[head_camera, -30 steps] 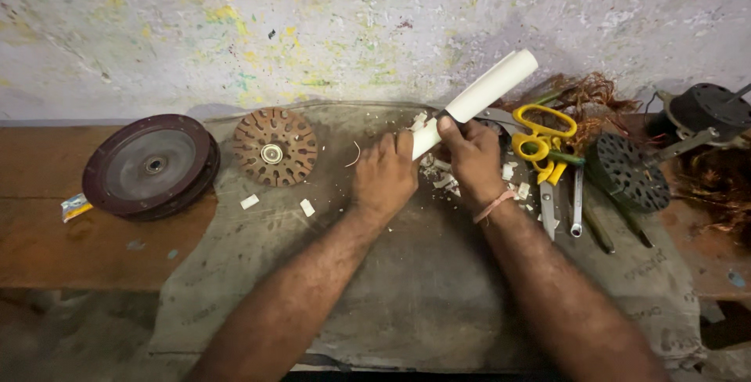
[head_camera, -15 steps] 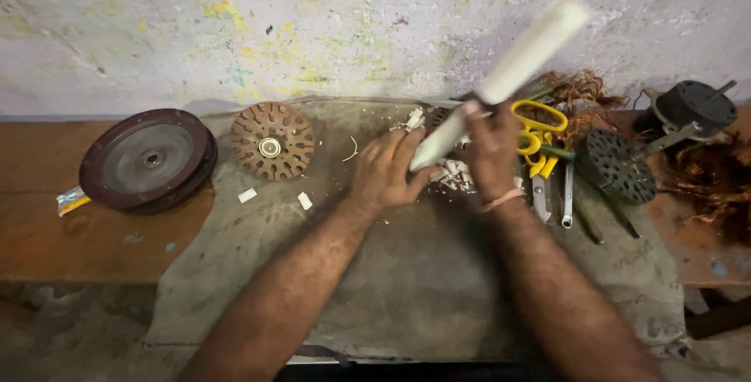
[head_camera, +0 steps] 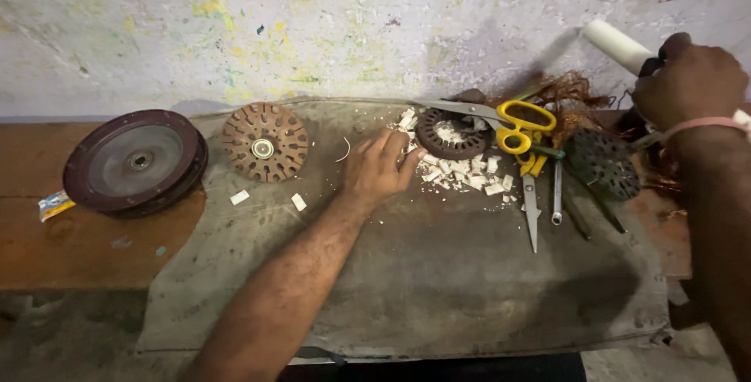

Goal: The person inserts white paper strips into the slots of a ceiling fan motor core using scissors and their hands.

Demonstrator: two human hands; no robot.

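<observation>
From my remote seat I see a dark red round cover (head_camera: 134, 161) far left of the fingers on the wooden counter (head_camera: 78, 249), a rusty slotted rotor disc (head_camera: 264, 141) between it and them, yellow-handled scissors (head_camera: 512, 124) and a spanner (head_camera: 555, 192) to their right, and copper wire (head_camera: 575, 91) tangled beyond those.

Wooden bench (head_camera: 86, 249), worn brown top, set against a paint-flecked wall. Grey cloth (head_camera: 438, 272) spread over its middle and right. At nine o'clock, directly on the wood: dark round disc (head_camera: 134, 161), small wrapper scrap (head_camera: 55, 204) at its left. On the cloth: rusty slotted rotor (head_camera: 264, 142) at eleven o'clock, dark ring-shaped stator (head_camera: 451, 133) at twelve, white chips (head_camera: 461, 171) strewn around it, yellow-handled scissors (head_camera: 501, 120), wrench (head_camera: 555, 191), perforated black disc (head_camera: 604, 164) at two o'clock.
</observation>
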